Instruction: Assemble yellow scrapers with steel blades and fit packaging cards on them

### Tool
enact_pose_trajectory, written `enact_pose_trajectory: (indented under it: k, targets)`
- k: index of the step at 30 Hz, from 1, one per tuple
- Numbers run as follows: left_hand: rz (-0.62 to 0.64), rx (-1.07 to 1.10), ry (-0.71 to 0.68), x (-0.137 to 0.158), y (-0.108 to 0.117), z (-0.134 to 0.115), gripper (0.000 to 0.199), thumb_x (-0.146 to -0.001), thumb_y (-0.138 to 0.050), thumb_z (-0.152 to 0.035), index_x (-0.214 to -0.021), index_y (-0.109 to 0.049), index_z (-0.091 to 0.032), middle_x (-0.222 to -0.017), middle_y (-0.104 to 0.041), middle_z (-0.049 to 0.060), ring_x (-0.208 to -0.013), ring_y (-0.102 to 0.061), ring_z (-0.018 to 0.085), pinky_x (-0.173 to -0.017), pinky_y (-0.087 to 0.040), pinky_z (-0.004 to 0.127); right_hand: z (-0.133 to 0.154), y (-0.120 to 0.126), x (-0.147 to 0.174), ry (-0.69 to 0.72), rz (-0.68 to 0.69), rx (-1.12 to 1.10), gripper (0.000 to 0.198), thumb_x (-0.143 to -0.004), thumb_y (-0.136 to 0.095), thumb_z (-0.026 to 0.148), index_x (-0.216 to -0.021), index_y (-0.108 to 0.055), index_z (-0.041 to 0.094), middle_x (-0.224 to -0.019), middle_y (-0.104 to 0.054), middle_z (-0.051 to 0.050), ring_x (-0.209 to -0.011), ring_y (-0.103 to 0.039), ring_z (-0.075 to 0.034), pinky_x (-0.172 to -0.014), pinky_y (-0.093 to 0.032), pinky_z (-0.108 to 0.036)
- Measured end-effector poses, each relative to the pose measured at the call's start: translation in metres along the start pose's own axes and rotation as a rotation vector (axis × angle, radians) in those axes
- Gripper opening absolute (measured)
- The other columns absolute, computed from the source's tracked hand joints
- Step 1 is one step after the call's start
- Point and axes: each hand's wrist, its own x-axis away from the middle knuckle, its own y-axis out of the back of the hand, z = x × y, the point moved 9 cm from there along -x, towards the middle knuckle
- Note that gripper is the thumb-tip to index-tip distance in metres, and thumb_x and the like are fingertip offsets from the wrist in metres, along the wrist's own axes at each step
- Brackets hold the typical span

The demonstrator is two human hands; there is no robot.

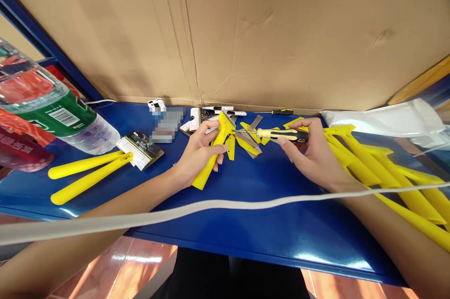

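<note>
This looks like a small workshop assembly spot: a glossy blue counter (253, 228), backed by a big cardboard sheet (281, 32), carries a pile of yellow scraper handles (355, 163), loose metal blades (255, 123) and a printed packaging card (145, 143), with a screwdriver (272, 134) in use above it. Reddish tiled floor (108, 268) shows below the counter's front edge.

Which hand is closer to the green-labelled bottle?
Left. The left hand, gripping a yellow handle, is to the right of the bottle; the right hand, holding the screwdriver, is farther off on that same side.
</note>
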Motion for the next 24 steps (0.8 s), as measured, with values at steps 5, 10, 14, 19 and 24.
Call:
enact_pose_trajectory:
  k: [5, 10, 14, 19, 24]
  targets:
    - [0.001, 0.016, -0.008, -0.002, 0.002, 0.002, 0.063, -0.078, -0.093, -0.020, -0.126, -0.053, -0.028, -0.109, -0.074, -0.002, -0.053, -0.063, 0.008, -0.042, -0.051, 0.023, 0.003, 0.000, 0.002, 0.051, 0.009, 0.090, 0.049, -0.106, -0.072, 0.075, -0.111, -0.052, 0.030, -0.077, -0.061, -0.001, -0.062, -0.059, -0.024, -0.058, -0.049, -0.041]
    - [-0.024, 0.007, -0.004, -0.003, 0.005, 0.002, 0.063, -0.079, -0.091, -0.017, -0.129, -0.054, -0.027, -0.116, -0.075, 0.001, -0.054, -0.063, 0.008, -0.042, -0.052, 0.024, -0.006, -0.001, -0.001, 0.012, 0.051, 0.188, 0.052, -0.107, -0.064, 0.080, -0.104, -0.052, 0.030, -0.070, -0.059, 0.000, -0.059, -0.054, -0.023, -0.057, -0.043, -0.039]
    - [-0.019, 0.009, -0.003, -0.003, 0.005, 0.002, 0.062, -0.079, -0.091, -0.017, -0.129, -0.055, -0.027, -0.115, -0.074, 0.000, -0.054, -0.063, 0.008, -0.041, -0.052, 0.024, -0.007, -0.003, -0.003, -0.027, 0.050, 0.142, 0.051, -0.107, -0.064, 0.079, -0.110, -0.052, 0.029, -0.077, -0.063, -0.002, -0.062, -0.060, -0.024, -0.058, -0.049, -0.041]
    - [-0.007, 0.007, -0.007, -0.003, 0.004, 0.003, 0.062, -0.079, -0.091, -0.017, -0.127, -0.054, -0.028, -0.112, -0.073, -0.002, -0.054, -0.064, 0.008, -0.042, -0.052, 0.024, 0.005, -0.003, 0.000, 0.059, 0.011, 0.038, 0.058, -0.099, -0.081, 0.073, -0.120, -0.050, 0.030, -0.097, -0.070, -0.007, -0.075, -0.069, -0.027, -0.064, -0.059, -0.042]
    - [-0.023, 0.000, -0.004, -0.003, 0.005, 0.002, 0.063, -0.078, -0.090, -0.017, -0.128, -0.054, -0.027, -0.117, -0.074, 0.000, -0.054, -0.063, 0.008, -0.041, -0.052, 0.024, 0.006, -0.002, 0.001, 0.098, 0.012, 0.144, 0.053, -0.103, -0.072, 0.078, -0.111, -0.054, 0.029, -0.086, -0.064, -0.004, -0.068, -0.061, -0.024, -0.060, -0.051, -0.040]
